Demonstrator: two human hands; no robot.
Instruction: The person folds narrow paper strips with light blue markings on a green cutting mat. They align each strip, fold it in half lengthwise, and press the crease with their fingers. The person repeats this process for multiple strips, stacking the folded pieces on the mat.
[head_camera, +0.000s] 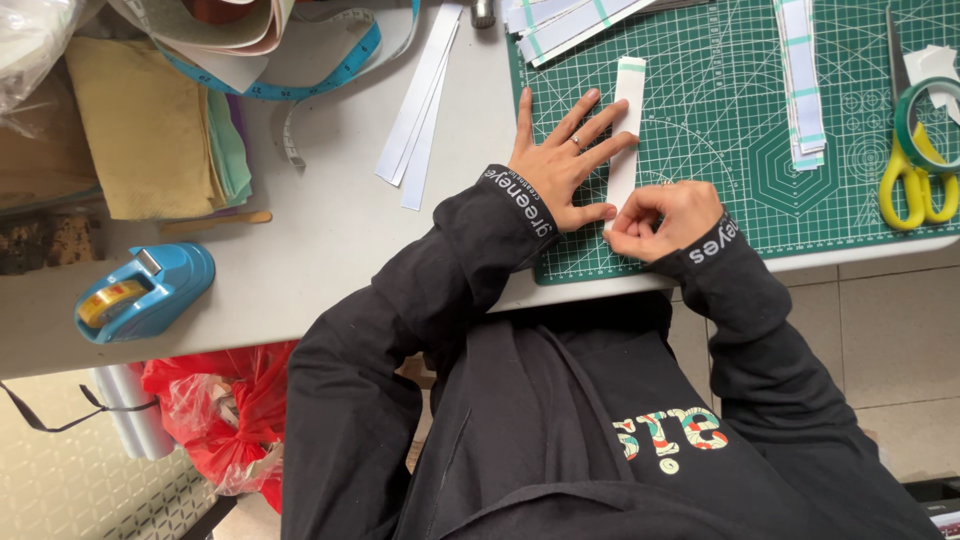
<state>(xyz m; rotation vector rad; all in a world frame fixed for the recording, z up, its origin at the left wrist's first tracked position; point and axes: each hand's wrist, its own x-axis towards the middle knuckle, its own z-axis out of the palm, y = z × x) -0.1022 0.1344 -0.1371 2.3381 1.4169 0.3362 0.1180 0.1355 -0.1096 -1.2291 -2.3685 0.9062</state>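
Observation:
A white paper strip (629, 95) with a pale green band at its far end lies lengthwise on the green cutting mat (720, 150). My left hand (560, 160) rests flat with fingers spread, pressing the strip's middle against the mat. My right hand (665, 218) has its fingers curled and pinches the strip's near end close to the mat's front edge. Both arms wear black sleeves.
A stack of white and green strips (803, 80) and yellow-handled scissors (915, 170) with a green tape roll (925, 120) lie on the mat's right. More strips (420, 110) lie left of the mat. A blue tape dispenser (145, 290), fabric pieces (150, 130) and a measuring tape (330, 75) sit at left.

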